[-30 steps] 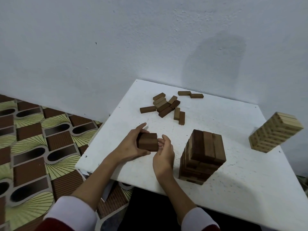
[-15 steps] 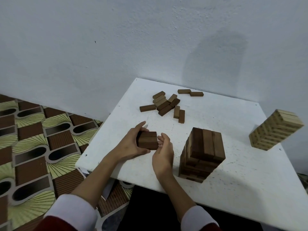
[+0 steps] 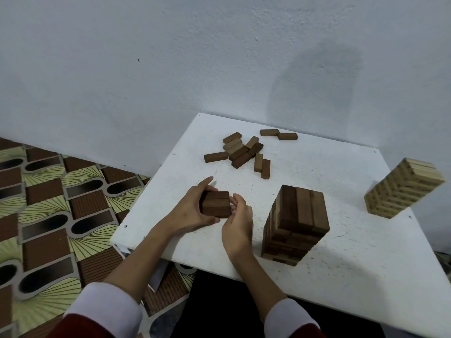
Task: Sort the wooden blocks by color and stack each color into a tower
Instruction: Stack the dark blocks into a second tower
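Dark-brown blocks [image 3: 216, 204] sit bunched near a dark tower [image 3: 296, 223], loose blocks [image 3: 244, 152] behind, a pale tower [image 3: 402, 187] rightward.

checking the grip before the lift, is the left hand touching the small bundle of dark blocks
Touching. The head view shows the left hand with fingers wrapped round the dark block bundle, thumb under its near edge.

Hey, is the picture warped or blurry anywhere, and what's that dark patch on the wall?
Head view: wide-angle bending tilts the light tower at the right edge; the dark tower and hands look sharp; the wall patch looks like a soft shadow or stain, cannot tell which.
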The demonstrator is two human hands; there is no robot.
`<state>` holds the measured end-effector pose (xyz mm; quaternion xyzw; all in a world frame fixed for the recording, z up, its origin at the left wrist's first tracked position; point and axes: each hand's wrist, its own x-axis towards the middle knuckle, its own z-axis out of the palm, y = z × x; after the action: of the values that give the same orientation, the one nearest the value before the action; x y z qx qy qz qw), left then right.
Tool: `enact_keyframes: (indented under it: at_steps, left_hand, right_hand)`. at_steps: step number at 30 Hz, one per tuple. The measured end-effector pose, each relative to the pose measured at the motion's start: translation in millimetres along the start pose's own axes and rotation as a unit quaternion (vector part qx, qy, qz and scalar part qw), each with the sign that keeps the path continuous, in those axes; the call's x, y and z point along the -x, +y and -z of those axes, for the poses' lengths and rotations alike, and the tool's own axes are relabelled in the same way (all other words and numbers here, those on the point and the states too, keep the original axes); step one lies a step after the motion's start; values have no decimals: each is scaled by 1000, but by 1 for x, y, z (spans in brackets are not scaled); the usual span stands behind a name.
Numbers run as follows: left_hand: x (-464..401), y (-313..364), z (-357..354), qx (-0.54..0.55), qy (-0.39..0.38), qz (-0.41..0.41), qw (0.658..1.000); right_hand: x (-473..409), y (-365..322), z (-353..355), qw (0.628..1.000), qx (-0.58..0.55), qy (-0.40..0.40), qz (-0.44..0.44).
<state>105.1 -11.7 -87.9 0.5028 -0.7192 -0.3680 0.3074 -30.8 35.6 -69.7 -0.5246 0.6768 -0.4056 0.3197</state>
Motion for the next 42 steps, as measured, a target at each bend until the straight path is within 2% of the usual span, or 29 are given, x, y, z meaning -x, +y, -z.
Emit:
enact_keyframes:
  at_steps: [21,34,42]
  left_hand:
    - [-1,-2,0,-13,3,6,1000]
    - [0,2,0,-9,-1,17,1000]
    - [2,22,12,36,9,58,998]
  right_hand:
    - [0,2,-1,1000,16,-4,13]
    - [1,-4,4,1000,-14,-12,-16]
    - [13,-16,8,999,-8,-35,29]
